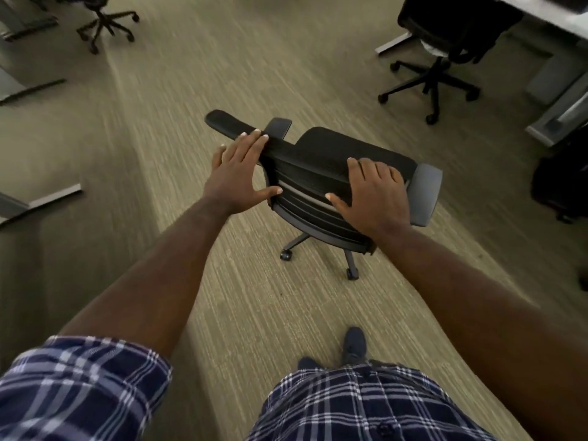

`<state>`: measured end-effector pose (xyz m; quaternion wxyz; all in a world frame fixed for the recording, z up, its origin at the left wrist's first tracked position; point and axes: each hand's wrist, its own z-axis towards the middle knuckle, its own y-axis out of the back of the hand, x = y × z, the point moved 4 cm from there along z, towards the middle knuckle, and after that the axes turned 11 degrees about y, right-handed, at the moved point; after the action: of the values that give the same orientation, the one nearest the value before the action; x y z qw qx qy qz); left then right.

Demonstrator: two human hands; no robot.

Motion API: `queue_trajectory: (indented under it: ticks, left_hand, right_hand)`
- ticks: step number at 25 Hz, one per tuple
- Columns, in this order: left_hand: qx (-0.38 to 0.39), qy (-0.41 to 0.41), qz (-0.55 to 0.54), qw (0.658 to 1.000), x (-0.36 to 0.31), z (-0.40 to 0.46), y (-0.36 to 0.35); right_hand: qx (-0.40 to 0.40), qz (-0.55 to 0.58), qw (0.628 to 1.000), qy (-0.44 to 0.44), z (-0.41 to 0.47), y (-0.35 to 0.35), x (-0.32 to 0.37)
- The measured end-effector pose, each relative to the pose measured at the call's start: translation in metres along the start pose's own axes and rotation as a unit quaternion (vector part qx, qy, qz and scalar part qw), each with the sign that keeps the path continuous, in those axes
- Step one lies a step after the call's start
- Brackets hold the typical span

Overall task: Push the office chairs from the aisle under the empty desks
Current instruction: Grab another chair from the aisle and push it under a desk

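A black office chair (pixel 313 160) stands in the carpeted aisle just ahead of me, its back toward me. My left hand (pixel 237 173) lies on the left end of the backrest top, fingers over the edge and thumb spread below. My right hand (pixel 374 192) rests on the right part of the backrest, fingers curled over the top, beside the grey right armrest (pixel 426 192). Two of the chair's castors show beneath the backrest.
A second black chair (pixel 442 43) sits at a white desk (pixel 547 14) at the upper right. A third chair (pixel 105 20) stands at the upper left. Desk legs (pixel 47 198) line the left side. A dark bag (pixel 560 183) sits at the right edge.
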<state>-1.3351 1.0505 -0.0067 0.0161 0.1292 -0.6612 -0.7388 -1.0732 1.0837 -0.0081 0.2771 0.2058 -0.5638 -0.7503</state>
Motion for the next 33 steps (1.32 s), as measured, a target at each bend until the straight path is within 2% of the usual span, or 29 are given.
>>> queue_trajectory:
  ticks: [7, 11, 14, 22, 33]
  left_hand:
    - [0.044, -0.037, -0.001, 0.998, 0.0, 0.064, 0.007]
    - [0.066, -0.031, -0.034, 0.997, -0.007, 0.062, 0.013]
    - [0.049, -0.016, -0.055, 0.997, -0.018, 0.051, 0.013]
    - [0.029, -0.002, -0.043, 0.999, -0.022, 0.023, 0.007]
    - [-0.058, 0.085, -0.04, 0.994, -0.025, -0.032, 0.007]
  right_hand:
    - [-0.004, 0.003, 0.998, -0.057, 0.008, 0.003, -0.013]
    - [0.01, 0.009, 0.994, -0.106, 0.004, 0.007, -0.025]
    - [0.017, 0.007, 0.993, -0.119, 0.0, 0.006, -0.035]
    - [-0.026, 0.002, 0.996, -0.084, -0.007, 0.0, -0.05]
    - [-0.085, 0.042, 0.995, 0.027, 0.001, 0.004, -0.063]
